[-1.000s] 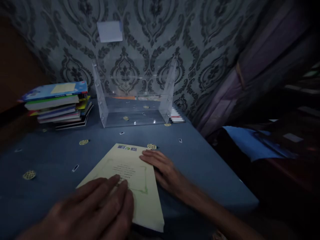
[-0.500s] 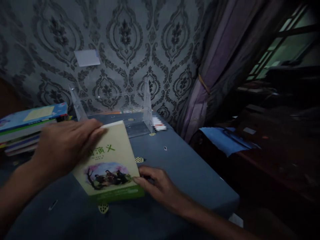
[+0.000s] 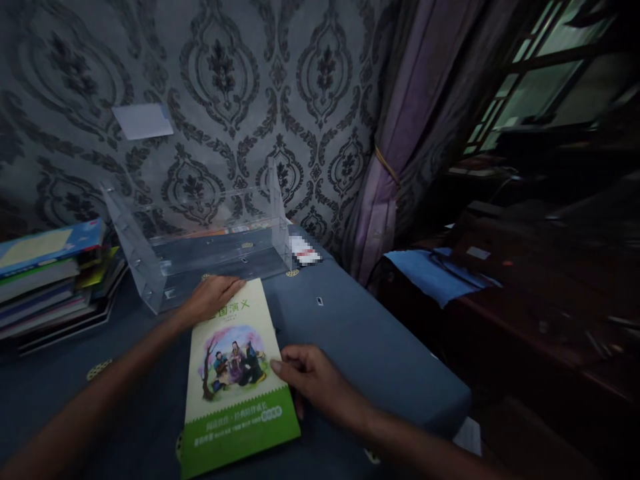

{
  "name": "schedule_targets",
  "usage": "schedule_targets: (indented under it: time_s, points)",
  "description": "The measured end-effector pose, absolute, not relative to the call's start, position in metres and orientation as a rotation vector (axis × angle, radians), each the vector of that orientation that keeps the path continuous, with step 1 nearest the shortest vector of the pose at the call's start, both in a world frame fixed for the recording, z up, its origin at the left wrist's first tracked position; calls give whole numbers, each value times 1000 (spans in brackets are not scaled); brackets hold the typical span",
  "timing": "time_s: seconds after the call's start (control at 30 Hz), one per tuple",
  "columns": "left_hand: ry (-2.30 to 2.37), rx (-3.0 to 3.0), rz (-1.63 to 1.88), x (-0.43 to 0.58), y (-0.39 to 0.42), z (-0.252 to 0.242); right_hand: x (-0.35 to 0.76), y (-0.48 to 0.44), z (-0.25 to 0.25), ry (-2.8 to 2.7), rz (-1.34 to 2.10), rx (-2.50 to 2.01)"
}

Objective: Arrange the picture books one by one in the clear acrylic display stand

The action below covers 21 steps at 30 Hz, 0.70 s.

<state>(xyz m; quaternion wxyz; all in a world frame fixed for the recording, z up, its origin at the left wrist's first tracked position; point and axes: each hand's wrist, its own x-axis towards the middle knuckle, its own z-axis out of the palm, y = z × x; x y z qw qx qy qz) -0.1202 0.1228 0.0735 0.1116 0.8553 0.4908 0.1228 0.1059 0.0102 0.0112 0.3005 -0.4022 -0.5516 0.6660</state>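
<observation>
A book [image 3: 235, 363] with a cream cover, green lettering, a painted scene of seated figures and a green band along its bottom lies face up or nearly so, low over the cloth-covered table. My left hand [image 3: 213, 299] grips its upper left corner, fingers lying along the top edge. At the right edge, my right hand [image 3: 313, 377] pinches the book, thumb on the cover and the other fingers partly hidden beside and under it. Just beyond the book stands a clear acrylic rack [image 3: 220, 260] with two upright side panels.
On the left rises a stack of books [image 3: 45, 287]. The table [image 3: 380, 373] wears a blue-grey cloth with small pineapple prints. A blurred white packet [image 3: 305, 251] lies by the rack. Behind are a patterned wall and a tied purple curtain [image 3: 380, 207]; a blue cloth [image 3: 430, 270] is at right.
The book has tipped back flatter and moved lower and nearer, so its whole green band shows. Both hands stay on it. The view has shifted slightly right.
</observation>
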Motion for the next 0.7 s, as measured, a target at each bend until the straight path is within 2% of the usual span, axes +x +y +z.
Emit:
schedule_targets:
  time_s: [0.17, 0.37, 0.43, 0.53, 0.7]
  points:
    - [1436, 2484, 381, -126, 127, 50, 110, 20, 12, -1430, 1876, -1101]
    - [1447, 2600, 607, -142, 105, 32, 117, 30, 20, -1616, 1889, -1195]
    - [1481, 2660, 643, -145, 94, 26, 121, 35, 27, -1831, 1644, -1312]
    - [1500, 2740, 688, -147, 78, 19, 120, 43, 38, -2100, 1071, -1378]
    - [1552, 2727, 760, -148, 69, 13, 93, 56, 39, -2291, 606, -944]
